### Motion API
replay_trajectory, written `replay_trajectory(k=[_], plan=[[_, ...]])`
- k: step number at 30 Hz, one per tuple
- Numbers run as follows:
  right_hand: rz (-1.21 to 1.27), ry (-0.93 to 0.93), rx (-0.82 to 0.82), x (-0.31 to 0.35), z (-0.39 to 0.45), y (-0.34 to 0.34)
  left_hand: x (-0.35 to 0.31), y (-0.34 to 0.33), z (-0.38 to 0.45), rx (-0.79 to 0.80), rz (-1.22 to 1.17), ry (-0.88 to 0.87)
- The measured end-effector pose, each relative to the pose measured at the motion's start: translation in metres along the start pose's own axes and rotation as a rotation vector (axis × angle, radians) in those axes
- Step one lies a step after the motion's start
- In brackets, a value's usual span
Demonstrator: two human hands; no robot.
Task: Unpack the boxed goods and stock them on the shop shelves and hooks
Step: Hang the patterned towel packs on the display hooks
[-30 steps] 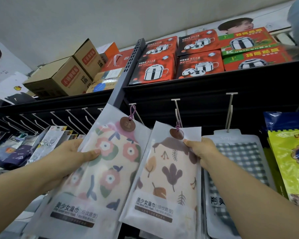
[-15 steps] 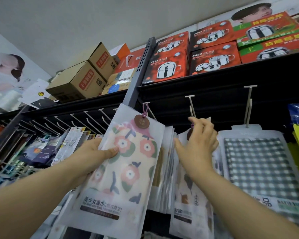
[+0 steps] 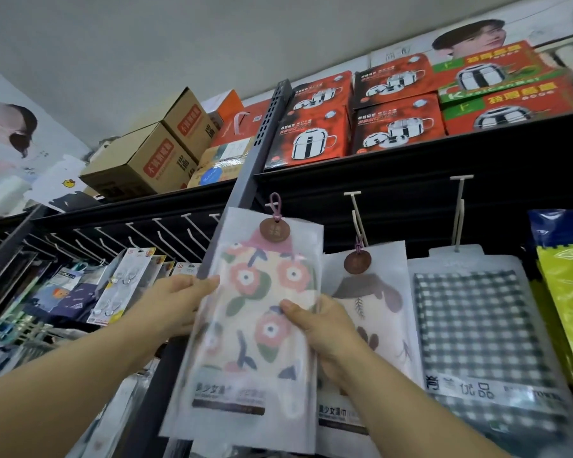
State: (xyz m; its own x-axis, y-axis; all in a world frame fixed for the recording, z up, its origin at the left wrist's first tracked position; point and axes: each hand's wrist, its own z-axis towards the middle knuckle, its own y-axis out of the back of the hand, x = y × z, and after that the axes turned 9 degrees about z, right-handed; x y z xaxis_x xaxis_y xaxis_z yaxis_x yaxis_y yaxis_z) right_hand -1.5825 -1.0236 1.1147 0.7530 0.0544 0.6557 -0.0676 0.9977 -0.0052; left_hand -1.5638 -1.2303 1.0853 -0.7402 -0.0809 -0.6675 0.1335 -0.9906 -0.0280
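Note:
A flower-print towel pack (image 3: 255, 312) in a frosted bag, with a brown round tag and pink loop at its top, is held up in front of the hook wall. My left hand (image 3: 176, 302) grips its left edge, thumb on the front. My right hand (image 3: 318, 328) grips its right edge, thumb on the front too. Behind it to the right, a leaf-print towel pack (image 3: 374, 302) hangs by its cord from a white hook (image 3: 356, 216).
A checked towel pack (image 3: 477, 332) hangs on the hook to the right, yellow-green bags (image 3: 566, 292) beyond it. Several bare white hooks (image 3: 166, 236) stick out at left above hanging goods. The top shelf (image 3: 411, 166) carries red pot boxes (image 3: 315, 137) and brown cartons (image 3: 146, 160).
My right hand has left the leaf-print pack, which now hangs on its hook, and taken the right edge of the flower-print pack. That pack has moved rightward.

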Motion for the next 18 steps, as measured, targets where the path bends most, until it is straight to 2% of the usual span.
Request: replay_trajectory(k=[6, 11, 18], plan=[[-0.095, 0.127, -0.185, 0.031, -0.007, 0.062, 0.003, -0.001, 0.006, 0.006, -0.066, 0.064], [-0.182, 0.113, -0.240, 0.042, -0.012, 0.082, 0.006, -0.002, 0.008, -0.022, -0.049, 0.048], [-0.155, 0.125, -0.238, 0.048, -0.023, 0.081, 0.006, -0.006, 0.010, -0.048, -0.008, 0.033]])
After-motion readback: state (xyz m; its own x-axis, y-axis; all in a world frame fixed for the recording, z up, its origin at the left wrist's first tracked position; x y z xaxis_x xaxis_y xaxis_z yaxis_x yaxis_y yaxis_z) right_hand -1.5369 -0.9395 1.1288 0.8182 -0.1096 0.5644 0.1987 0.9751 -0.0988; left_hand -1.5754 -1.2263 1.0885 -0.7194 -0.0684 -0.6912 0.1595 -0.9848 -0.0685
